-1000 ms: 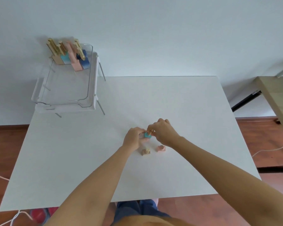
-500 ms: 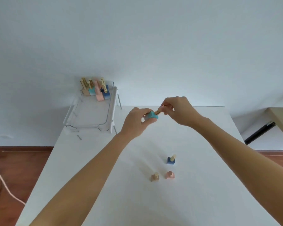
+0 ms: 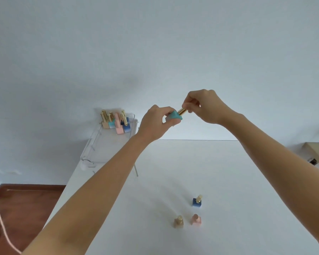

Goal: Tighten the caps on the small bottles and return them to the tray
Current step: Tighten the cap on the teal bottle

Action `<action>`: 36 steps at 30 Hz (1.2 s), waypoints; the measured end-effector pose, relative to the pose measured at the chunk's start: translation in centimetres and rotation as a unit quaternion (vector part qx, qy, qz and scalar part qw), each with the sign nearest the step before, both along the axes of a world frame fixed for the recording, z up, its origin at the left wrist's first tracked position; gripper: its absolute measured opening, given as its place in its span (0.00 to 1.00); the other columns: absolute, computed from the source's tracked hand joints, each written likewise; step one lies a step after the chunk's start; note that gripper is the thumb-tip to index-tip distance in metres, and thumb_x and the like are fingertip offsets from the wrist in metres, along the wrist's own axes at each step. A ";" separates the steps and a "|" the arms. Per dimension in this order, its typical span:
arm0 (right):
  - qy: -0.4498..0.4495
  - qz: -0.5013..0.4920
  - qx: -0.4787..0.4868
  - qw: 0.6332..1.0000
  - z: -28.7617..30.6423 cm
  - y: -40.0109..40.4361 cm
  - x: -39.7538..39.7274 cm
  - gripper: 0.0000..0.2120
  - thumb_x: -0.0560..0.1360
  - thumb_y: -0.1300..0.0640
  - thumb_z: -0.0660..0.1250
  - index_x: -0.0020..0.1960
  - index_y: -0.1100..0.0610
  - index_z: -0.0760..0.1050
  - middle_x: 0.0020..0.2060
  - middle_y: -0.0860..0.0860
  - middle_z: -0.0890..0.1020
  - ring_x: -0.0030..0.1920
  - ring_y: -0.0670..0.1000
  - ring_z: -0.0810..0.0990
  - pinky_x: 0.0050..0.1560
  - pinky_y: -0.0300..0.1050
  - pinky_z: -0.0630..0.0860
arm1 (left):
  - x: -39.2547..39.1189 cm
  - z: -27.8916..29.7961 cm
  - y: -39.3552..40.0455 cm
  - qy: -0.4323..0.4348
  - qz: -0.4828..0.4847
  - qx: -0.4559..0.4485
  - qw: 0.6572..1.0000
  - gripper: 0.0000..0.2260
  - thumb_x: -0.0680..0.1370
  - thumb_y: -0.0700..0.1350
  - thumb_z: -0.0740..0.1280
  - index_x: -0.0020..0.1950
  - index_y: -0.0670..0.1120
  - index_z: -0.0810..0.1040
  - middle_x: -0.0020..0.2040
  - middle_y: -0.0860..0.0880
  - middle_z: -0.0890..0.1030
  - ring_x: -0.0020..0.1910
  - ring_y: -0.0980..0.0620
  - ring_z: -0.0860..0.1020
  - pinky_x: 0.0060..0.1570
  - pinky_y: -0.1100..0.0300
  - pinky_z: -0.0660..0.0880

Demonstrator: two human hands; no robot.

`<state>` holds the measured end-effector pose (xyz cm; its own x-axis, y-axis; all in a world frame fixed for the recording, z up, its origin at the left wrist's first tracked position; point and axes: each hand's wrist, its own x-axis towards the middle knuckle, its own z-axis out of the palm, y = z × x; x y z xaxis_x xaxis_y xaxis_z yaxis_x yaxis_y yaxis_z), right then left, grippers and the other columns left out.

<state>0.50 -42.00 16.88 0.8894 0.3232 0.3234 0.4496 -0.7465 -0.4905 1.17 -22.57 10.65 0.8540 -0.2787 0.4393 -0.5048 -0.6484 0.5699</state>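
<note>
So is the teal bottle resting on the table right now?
No, the teal bottle is held in the air by the left hand, while the right hand grips its gold cap.

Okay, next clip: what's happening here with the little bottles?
A person holds a teal bottle up in the left hand while the right hand grips its gold cap. Three bottles, blue, tan and pink, stand on the white table. Several more stand at the far end of the clear tray.

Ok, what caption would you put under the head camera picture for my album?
Left hand grips a teal bottle while right hand pinches its gold cap.
</note>
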 end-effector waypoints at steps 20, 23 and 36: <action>0.032 0.046 -0.018 0.998 -1.9 -2.2 -0.9 0.15 0.74 0.49 0.70 0.60 0.47 0.74 0.43 0.42 0.81 0.39 0.41 0.79 0.39 0.28 0.69 | -0.4 -0.7 -1.0 0.008 -0.027 0.014 1.000 0.10 0.75 0.55 0.70 0.51 0.52 0.81 0.39 0.55 0.80 0.38 0.58 0.69 0.37 0.61 0.63; 0.003 0.053 0.002 0.999 -2.1 -2.4 -1.1 0.09 0.73 0.62 0.70 0.52 0.52 0.78 0.41 0.46 0.83 0.40 0.48 0.79 0.40 0.29 0.69 | -0.5 -0.9 -1.2 0.005 -0.031 0.002 0.999 0.10 0.74 0.55 0.70 0.51 0.51 0.81 0.38 0.56 0.80 0.37 0.62 0.71 0.35 0.64 0.63; -0.013 -0.032 0.051 0.998 -3.1 -2.0 -2.1 0.03 0.76 0.60 0.67 0.45 0.59 0.78 0.26 0.44 0.75 0.27 0.38 0.73 0.33 0.27 0.69 | -1.2 -1.5 -2.9 -0.020 0.013 0.038 0.999 0.12 0.75 0.55 0.69 0.53 0.50 0.81 0.41 0.51 0.81 0.42 0.51 0.71 0.36 0.59 0.63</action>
<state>-1.61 -44.02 13.73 0.8983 0.2304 0.3741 0.4157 -0.7214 -0.5539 -0.04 -25.46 9.13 0.8433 -0.2909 0.4519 -0.5092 -0.7016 0.4985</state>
